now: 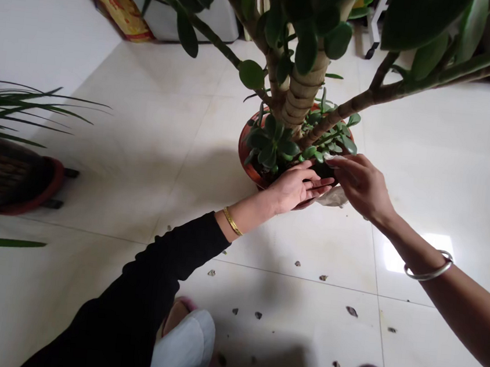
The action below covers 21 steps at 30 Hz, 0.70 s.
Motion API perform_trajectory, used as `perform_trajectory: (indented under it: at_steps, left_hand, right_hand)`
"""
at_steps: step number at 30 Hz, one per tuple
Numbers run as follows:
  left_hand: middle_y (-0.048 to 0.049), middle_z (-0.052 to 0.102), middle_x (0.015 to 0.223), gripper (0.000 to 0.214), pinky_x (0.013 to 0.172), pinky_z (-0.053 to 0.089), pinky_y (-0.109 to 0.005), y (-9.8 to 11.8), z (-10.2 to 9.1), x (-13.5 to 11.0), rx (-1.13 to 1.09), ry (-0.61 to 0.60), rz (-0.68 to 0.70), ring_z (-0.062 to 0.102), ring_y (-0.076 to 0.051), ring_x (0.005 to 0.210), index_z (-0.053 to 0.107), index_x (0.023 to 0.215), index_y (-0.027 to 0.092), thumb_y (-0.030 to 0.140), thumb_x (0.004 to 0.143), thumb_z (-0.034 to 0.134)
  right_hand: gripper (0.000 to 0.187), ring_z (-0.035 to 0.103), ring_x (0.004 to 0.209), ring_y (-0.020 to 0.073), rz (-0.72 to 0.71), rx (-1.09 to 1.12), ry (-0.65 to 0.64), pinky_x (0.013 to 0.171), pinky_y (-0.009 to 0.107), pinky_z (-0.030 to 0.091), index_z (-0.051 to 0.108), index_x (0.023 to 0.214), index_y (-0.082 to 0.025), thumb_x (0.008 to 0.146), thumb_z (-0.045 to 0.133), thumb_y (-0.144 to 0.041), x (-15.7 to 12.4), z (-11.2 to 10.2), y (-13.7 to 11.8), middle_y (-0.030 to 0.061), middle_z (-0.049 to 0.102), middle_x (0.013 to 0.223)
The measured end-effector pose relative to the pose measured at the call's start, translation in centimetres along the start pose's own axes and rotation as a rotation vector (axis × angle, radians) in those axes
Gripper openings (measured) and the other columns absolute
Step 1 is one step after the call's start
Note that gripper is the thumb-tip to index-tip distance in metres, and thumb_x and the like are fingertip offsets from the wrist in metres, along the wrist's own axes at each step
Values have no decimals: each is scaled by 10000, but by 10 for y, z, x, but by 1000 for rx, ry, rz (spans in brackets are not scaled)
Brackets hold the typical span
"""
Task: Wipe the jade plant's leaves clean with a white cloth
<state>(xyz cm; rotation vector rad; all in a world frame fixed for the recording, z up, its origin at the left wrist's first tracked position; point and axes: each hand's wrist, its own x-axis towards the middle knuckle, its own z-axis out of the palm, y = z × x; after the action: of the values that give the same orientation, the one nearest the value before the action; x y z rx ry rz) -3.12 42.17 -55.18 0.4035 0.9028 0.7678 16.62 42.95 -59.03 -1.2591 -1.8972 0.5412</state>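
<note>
A terracotta-red pot [247, 160] stands on the tiled floor, holding a thick braided trunk [302, 90] with glossy dark leaves and a low jade-like plant [271, 142]. My left hand [297, 188] lies open at the pot's near rim, its fingers apart over the dark soil. Above it, my right hand [361, 184] pinches a small white cloth [331, 159] at its fingertips, close to the low fleshy leaves. A crumpled pale cloth or bag [334, 197] shows below the hands, partly hidden by them.
Several dried leaf bits [348, 311] lie on the white tiles near my slippers [184, 340]. A long-leaved plant in a red-rimmed pot [48, 180] stands at left. Branches and leaves [395, 88] spread overhead, and a patterned box [119, 7] sits at the back.
</note>
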Motion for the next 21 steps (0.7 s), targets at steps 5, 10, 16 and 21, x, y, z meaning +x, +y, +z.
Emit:
perform_trajectory:
  at_steps: [5, 10, 16, 21]
  left_hand:
    - [-42, 681, 931, 273, 1063, 530, -354, 1, -1, 10, -34, -47, 9, 701, -142, 920, 552, 977, 196, -46, 875, 481]
    - [-28, 680, 1007, 427, 1070, 526, -349, 4, 1, 7, 13, -99, 18, 693, -118, 871, 588, 1144, 185, -90, 841, 467]
    - [-9, 647, 981, 370, 1023, 549, -335, 5, 2, 9, 10, -64, 1, 721, -127, 888, 505, 1046, 220, -84, 838, 478]
    - [6, 610, 868, 351, 958, 559, -322, 6, 2, 15, 17, -4, -27, 706, -142, 855, 436, 984, 239, -75, 836, 488]
  right_hand:
    - [354, 710, 1083, 302, -96, -78, -21, 920, 479, 619, 819, 1227, -257, 977, 570, -279, -1, 7, 8, 131, 730, 1168]
    - [363, 689, 1087, 314, -101, -110, -6, 953, 510, 602, 812, 1240, -260, 1019, 539, -354, 1, 12, 10, 145, 722, 1160]
    - [367, 692, 1093, 318, -44, -106, 11, 977, 529, 596, 802, 1265, -289, 1001, 556, -352, 6, 8, 10, 131, 693, 1140]
    - [353, 702, 1004, 273, -28, -109, 31, 890, 467, 630, 817, 1230, -285, 999, 563, -369, 2, 3, 8, 117, 679, 1130]
